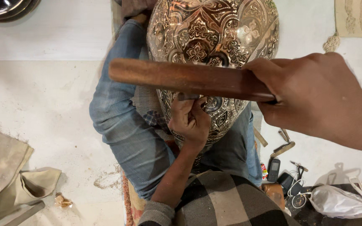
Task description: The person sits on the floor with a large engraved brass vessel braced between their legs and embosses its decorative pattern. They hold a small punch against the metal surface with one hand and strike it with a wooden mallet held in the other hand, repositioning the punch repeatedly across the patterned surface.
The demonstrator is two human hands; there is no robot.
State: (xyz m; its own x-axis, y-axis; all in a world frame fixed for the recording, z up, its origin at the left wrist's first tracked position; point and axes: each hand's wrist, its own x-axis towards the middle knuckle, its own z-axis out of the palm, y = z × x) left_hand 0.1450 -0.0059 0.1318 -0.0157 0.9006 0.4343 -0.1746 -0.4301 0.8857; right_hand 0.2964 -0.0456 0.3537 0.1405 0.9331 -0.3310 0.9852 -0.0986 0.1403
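A large engraved metal vessel [214, 37] with floral patterns rests between my jeans-clad legs [122, 125]. My left hand [189, 119] presses a small chisel [188, 96] against the vessel's lower side. My right hand [319, 98] is raised close to the camera and grips a long brown wooden mallet [181, 77], which lies crosswise above the chisel.
Several metal chisels [282, 147], two mobile phones [274, 168] and a white plastic bag [340, 201] lie on the floor at the right. Folded cloth [5, 167] lies at the left, a metal bowl [1, 7] at the top left, and dust is scattered on the pale floor.
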